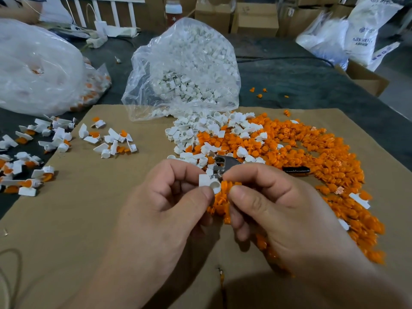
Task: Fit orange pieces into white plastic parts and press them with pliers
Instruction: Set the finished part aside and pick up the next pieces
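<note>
1. Holding a white part, the left hand pinches its flat tab between thumb and curled fingers.
2. The part's long axis runs across the view, from one hand to the other. Its round socket end points at the right hand, with the opening turned up towards the camera.
3. The right thumb and forefinger are closed together, just beside the socket. Orange shows at their tips, but it cannot be told whether they hold a piece or whether this is the heap beyond.
4. Just beyond the pinch lie the pliers, metal head nearest the hands and dark handle trailing off past the right hand.
5. Orange pieces are spread beyond and under the right hand. Loose white parts lie further out, spilling from a clear bag.
6. Well out past the left hand, fitted white-and-orange parts lie scattered on the cardboard sheet.
</note>
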Available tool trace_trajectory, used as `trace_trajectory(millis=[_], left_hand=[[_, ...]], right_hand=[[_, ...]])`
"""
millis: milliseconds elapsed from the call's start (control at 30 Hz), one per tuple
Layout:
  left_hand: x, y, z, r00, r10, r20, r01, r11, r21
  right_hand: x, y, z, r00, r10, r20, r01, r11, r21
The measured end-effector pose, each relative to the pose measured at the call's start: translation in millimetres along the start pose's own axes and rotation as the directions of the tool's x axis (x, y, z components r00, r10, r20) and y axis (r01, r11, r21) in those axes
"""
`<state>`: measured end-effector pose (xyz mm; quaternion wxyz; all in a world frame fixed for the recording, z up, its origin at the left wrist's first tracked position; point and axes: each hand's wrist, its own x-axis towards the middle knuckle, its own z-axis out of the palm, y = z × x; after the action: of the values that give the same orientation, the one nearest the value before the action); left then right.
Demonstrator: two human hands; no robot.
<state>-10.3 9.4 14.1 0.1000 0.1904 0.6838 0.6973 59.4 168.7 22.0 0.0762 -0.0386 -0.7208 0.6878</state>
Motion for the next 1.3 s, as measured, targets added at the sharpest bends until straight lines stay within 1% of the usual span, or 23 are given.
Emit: trace_trajectory(millis=[33, 67, 133, 167, 200, 333, 433, 567, 667, 833, 900, 967, 1033, 1067, 1167, 1233, 1300], left_hand=[[0.1, 0.0, 0.6, 1.000, -0.010, 0.000, 0.010, 1.000, -0.012], [0.2, -0.2, 1.2, 1.000, -0.015, 0.001, 0.015, 1.000, -0.017], [0.9, -0.7, 1.5, 1.000, -0.014, -0.004, 0.014, 1.000, -0.002], [1.3, -0.4, 1.5, 1.000, -0.013, -0.010, 0.013, 1.000, 0.003], [1.5, -0.3, 1.2, 1.000, -0.015, -0.015, 0.015, 1.000, -0.005], [0.2, 0.7, 0.7, 1.000, -0.031, -0.003, 0.031, 0.998, -0.047], [-0.6, 0.5, 1.4, 0.999, -0.032, 0.002, 0.032, 0.999, -0.022], [-1.5, -2.5, 1.8, 1.000, -0.004, -0.009, 0.005, 0.998, 0.061], [-3.7, -3.8, 2.2, 1.000, 0.009, 0.012, -0.010, 0.992, 0.122], [-5.6, -3.2, 3.5, 0.999, 0.046, 0.029, -0.052, 0.971, 0.235], [-5.3, -2.4, 4.1, 0.999, 0.030, 0.019, -0.032, 0.984, 0.176], [-3.7, 0.5, 5.6, 0.999, -0.040, 0.035, 0.040, 0.999, 0.012], [-2.1, 4.0, 7.0, 0.992, -0.101, 0.070, 0.110, 0.982, -0.154], [-1.2, 4.9, 7.3, 0.991, -0.112, 0.078, 0.126, 0.971, -0.205], [0.5, 5.6, 6.9, 0.988, -0.120, 0.094, 0.143, 0.946, -0.290], [0.6, 7.4, 6.5, 0.987, -0.117, 0.106, 0.145, 0.942, -0.302], [0.6, 8.9, 6.0, 0.987, -0.110, 0.116, 0.141, 0.939, -0.314]], right_hand=[[-2.0, 0.0, 0.1, 0.997, -0.055, -0.048, 0.047, 0.987, -0.157], [-3.8, -0.3, 0.4, 0.988, -0.138, -0.075, 0.108, 0.943, -0.315], [-5.1, -1.5, 2.4, 0.947, -0.318, -0.048, 0.230, 0.775, -0.589], [-5.3, -2.6, 3.8, 0.927, -0.374, -0.030, 0.263, 0.705, -0.659], [-5.4, -3.2, 4.9, 0.915, -0.402, -0.022, 0.279, 0.672, -0.686], [-7.0, -5.5, 6.2, 0.893, -0.449, -0.034, 0.308, 0.664, -0.681], [-6.4, -6.6, 6.8, 0.879, -0.476, -0.004, 0.338, 0.629, -0.700], [-5.5, -4.3, 7.4, 0.878, -0.477, 0.051, 0.359, 0.581, -0.730], [-6.9, -3.8, 7.4, 0.877, -0.474, 0.076, 0.364, 0.552, -0.750], [-4.8, -2.6, 7.9, 0.884, -0.461, 0.079, 0.348, 0.534, -0.771], [-4.6, -2.2, 8.3, 0.885, -0.459, 0.075, 0.340, 0.530, -0.777], [-5.2, -2.7, 7.7, 0.886, -0.458, 0.064, 0.339, 0.548, -0.765], [-5.4, -4.0, 7.1, 0.890, -0.452, 0.049, 0.342, 0.594, -0.728], [-5.5, -5.0, 6.9, 0.895, -0.445, 0.039, 0.341, 0.624, -0.703], [-5.7, -7.3, 7.0, 0.901, -0.435, 0.009, 0.340, 0.691, -0.638], [-6.6, -7.8, 8.6, 0.902, -0.430, -0.019, 0.334, 0.726, -0.601], [-7.7, -7.0, 9.9, 0.909, -0.414, -0.051, 0.329, 0.787, -0.521]])
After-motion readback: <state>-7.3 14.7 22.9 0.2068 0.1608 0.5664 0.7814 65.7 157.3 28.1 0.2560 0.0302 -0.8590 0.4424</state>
